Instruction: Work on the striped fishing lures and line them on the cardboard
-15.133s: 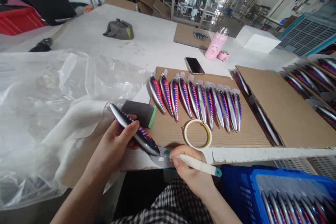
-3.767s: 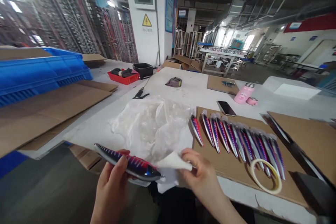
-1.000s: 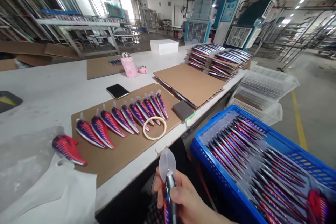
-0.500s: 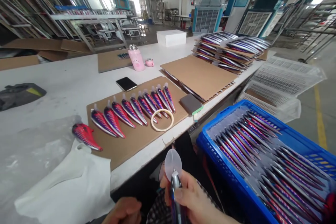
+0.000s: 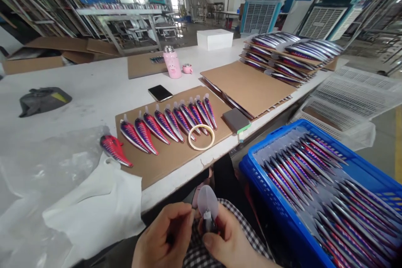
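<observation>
Low in the view, my right hand (image 5: 228, 234) is shut on a fishing lure (image 5: 207, 222) with a transparent plastic lip (image 5: 207, 202) pointing upward. Most of the lure's body is hidden by my fingers. My left hand (image 5: 163, 234) is raised beside it, with its fingertips near the lip's edge. Whether those fingers pinch anything, I cannot tell. Both hands are above my checked clothing (image 5: 201, 255). Several silver, purple and pink lures (image 5: 163, 127) lie in a row on a cardboard sheet (image 5: 169, 167). A red lure (image 5: 114, 150) lies to their left.
A blue crate (image 5: 276, 142) packed with lures stands to my right. Beyond the white table (image 5: 94, 75) lie masking tape (image 5: 201, 137), a sanding block (image 5: 236, 120), a phone (image 5: 160, 93), a pink bottle (image 5: 172, 63), white cloth (image 5: 94, 205) and stacked lure-filled cardboard layers (image 5: 292, 56).
My left hand has risen from the bottom edge to beside the lure. The lure now sits lower and more upright in my right hand. The view has shifted slightly.
</observation>
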Demonstrator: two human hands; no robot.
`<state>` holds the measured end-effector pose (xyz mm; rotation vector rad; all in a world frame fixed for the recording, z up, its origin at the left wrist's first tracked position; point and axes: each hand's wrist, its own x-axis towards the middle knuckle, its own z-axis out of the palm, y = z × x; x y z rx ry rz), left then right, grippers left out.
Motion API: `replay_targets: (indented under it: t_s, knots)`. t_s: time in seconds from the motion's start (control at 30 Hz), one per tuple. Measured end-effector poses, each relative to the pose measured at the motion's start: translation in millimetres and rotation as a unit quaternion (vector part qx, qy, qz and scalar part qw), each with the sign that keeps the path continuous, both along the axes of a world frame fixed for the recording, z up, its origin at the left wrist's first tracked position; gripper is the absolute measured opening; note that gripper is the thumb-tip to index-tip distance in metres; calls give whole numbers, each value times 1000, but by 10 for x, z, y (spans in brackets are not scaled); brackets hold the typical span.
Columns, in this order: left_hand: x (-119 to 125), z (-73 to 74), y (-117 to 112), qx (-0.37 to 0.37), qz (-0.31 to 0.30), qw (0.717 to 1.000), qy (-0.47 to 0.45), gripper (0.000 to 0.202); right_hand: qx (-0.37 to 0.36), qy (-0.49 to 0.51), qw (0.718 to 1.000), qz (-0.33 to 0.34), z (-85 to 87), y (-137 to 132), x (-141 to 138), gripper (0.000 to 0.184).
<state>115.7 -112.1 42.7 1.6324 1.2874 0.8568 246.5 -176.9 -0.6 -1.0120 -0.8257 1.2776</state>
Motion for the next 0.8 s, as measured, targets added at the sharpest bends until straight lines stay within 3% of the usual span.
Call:
replay_targets:
  t_s: [0.17, 0.43, 0.67, 0.8]
  knots:
    - [61, -32, -44, -16, -13, 1000, -9, 13, 2, -66, 998, -9, 34, 11, -21, 50]
    - [56, -145, -61, -17, -96, 994, -44, 9, -7, -155, 987, -31, -39, -19, -6, 53]
    - [48, -223, -56, 47, -54, 997, 22, 13, -16, -247, 967, -55, -65, -29, -19, 64]
    - [40, -280, -71, 74, -24, 996, 50, 14, -36, -247, 967, -52, -69, -12, -29, 63]
